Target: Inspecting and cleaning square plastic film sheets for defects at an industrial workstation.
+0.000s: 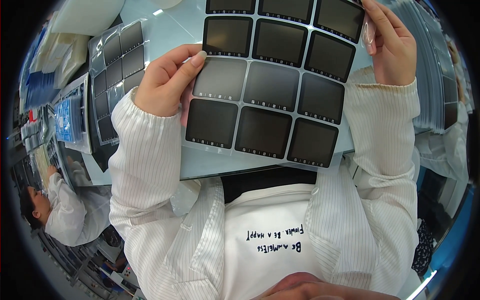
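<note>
I hold up a clear sheet (272, 85) covered with a grid of dark square film pieces with black borders. My left hand (167, 80) grips its left edge, thumb lying on one of the middle-row squares. My right hand (392, 42) pinches the sheet's upper right corner, where a thin clear film (369, 35) curls away under the fingers. Both arms wear white pinstriped sleeves.
A second sheet of dark squares (117, 80) lies on the pale table (170, 35) to the left. A stack of sheets (432, 85) stands at the right. White bags (85, 17) and blue packs (67, 117) sit far left. Another person in white (60, 210) works at lower left.
</note>
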Available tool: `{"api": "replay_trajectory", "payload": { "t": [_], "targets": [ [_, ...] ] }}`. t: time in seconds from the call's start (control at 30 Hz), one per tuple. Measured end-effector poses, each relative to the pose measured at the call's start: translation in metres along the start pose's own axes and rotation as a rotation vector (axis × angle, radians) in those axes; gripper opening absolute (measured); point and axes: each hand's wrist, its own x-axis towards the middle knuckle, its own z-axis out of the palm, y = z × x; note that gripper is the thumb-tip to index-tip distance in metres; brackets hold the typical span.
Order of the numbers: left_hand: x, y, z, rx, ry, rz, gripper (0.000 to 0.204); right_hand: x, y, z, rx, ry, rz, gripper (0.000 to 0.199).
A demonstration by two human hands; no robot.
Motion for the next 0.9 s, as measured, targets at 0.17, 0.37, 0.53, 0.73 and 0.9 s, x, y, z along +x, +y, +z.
{"api": "replay_trajectory", "payload": {
  "t": [0.17, 0.37, 0.53, 0.73, 0.9],
  "targets": [
    [-0.002, 0.005, 0.002, 0.03, 0.026, -0.066, 0.031, 0.0, 0.0, 0.001, 0.002, 0.005, 0.002, 0.015],
    [-0.002, 0.002, 0.006, 0.006, 0.058, -0.084, 0.037, 0.002, 0.002, 0.0, -0.007, 0.009, -0.015, 0.015],
    [-0.001, 0.0, 0.001, 0.026, 0.018, -0.032, 0.039, 0.004, 0.0, -0.001, 0.01, 0.028, -0.025, 0.014],
    [-0.005, 0.01, 0.004, 0.036, 0.035, -0.055, 0.04, 0.005, 0.001, -0.003, 0.015, 0.052, -0.035, 0.013],
    [-0.006, 0.011, 0.002, 0.094, 0.014, -0.059, 0.041, 0.006, 0.003, -0.002, 0.017, 0.033, -0.033, 0.013]
  ]
}}
